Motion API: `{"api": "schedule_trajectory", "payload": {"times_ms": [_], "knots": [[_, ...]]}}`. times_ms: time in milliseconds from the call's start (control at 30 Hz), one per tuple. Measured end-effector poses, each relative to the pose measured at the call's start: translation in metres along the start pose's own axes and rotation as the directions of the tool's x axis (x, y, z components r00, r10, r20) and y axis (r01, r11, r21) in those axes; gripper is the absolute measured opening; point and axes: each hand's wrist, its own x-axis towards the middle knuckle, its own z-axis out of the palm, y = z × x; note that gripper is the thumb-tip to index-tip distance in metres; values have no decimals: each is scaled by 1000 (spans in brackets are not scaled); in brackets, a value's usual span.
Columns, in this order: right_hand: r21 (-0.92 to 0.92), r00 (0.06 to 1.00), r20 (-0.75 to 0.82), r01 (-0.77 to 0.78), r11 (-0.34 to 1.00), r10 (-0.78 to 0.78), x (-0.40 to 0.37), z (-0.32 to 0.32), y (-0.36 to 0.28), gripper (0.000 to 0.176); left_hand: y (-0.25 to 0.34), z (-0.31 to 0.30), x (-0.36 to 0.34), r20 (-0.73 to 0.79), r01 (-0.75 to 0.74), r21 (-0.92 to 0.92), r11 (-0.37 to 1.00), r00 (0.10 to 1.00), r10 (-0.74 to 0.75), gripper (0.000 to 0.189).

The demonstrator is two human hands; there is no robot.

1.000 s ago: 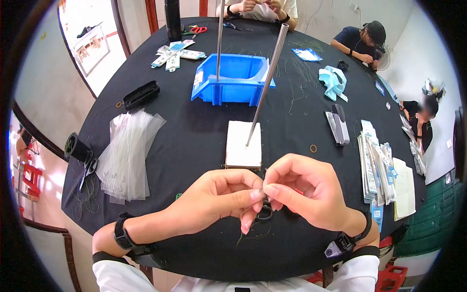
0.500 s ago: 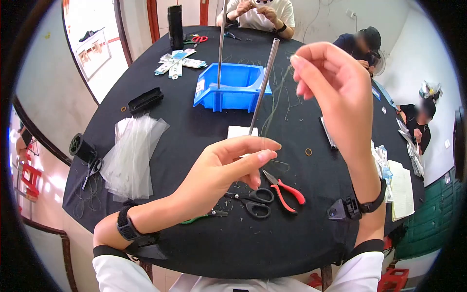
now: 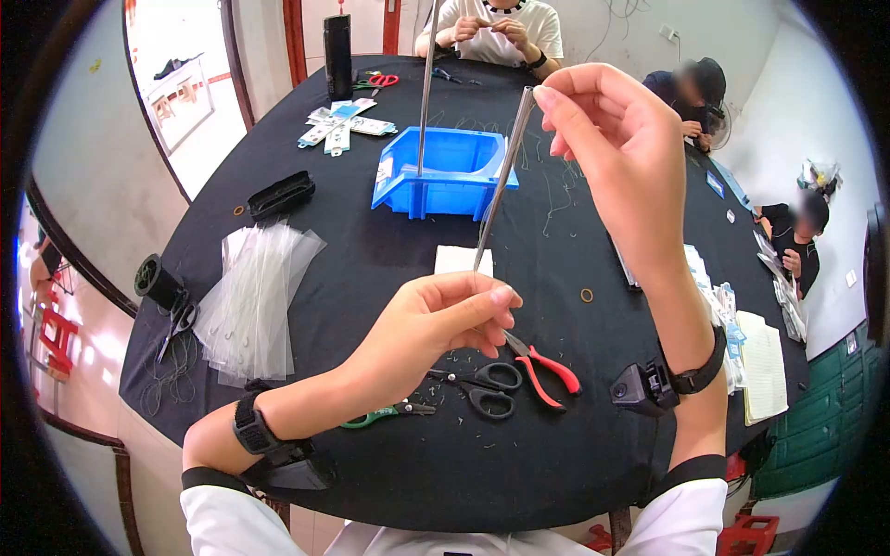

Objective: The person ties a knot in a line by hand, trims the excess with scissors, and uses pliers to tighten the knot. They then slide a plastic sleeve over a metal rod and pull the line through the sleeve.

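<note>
The right hand is raised, its fingertips pinched narrow at the top of the thin, shiny metal rod. At 7 o'clock from it, the left hand pinches what seems a fine thread, hardly visible, near the rod's foot on the white block.

Tilted rod, blue bin ahead

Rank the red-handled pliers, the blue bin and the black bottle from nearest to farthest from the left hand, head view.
1. red-handled pliers: just right of the left hand, near the table's close edge.
2. blue bin: beyond the hand, mid-table.
3. black bottle: far side of the table, toward the left.
</note>
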Motion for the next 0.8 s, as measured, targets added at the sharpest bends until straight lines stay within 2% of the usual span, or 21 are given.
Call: {"api": "schedule_trajectory", "payload": {"times_ms": [133, 233, 267, 367, 433, 500, 633, 667, 800], "knots": [[15, 1000, 4, -2, 1000, 2, -7, -4, 0, 12, -11, 0, 3, -28, 82, -7, 997, 996, -82, 19], [64, 988, 82, -139, 988, 134, -23, -7, 9, 13, -21, -5, 9, -2, 155, -25, 988, 988, -155, 19], [6, 960, 207, -194, 981, 189, -31, -13, 12, 18, -23, -5, 10, -4, 168, -30, 985, 986, -168, 19], [-13, 883, 347, -332, 943, 316, -53, -17, 18, 19, -26, -6, 15, -9, 196, -7, 981, 981, -196, 19], [71, 826, 456, -404, 912, 330, -66, -17, 23, 21, -23, -6, 18, -12, 201, 54, 978, 980, -201, 19], [240, 826, 465, -464, 853, 319, -79, -11, 31, 18, -24, -4, 21, -38, 215, 42, 976, 976, -214, 19], [379, 803, 478, -555, 741, 357, -91, -4, 38, 16, -25, -7, 27, -48, 243, 22, 970, 969, -242, 19], [402, 786, 489, -589, 701, 380, -93, -2, 41, 15, -25, -7, 27, -53, 243, 20, 970, 969, -242, 19], [348, 789, 478, -574, 741, 386, -98, 3, 48, 14, -25, -13, 29, -15, 231, -31, 972, 973, -232, 23]]}}
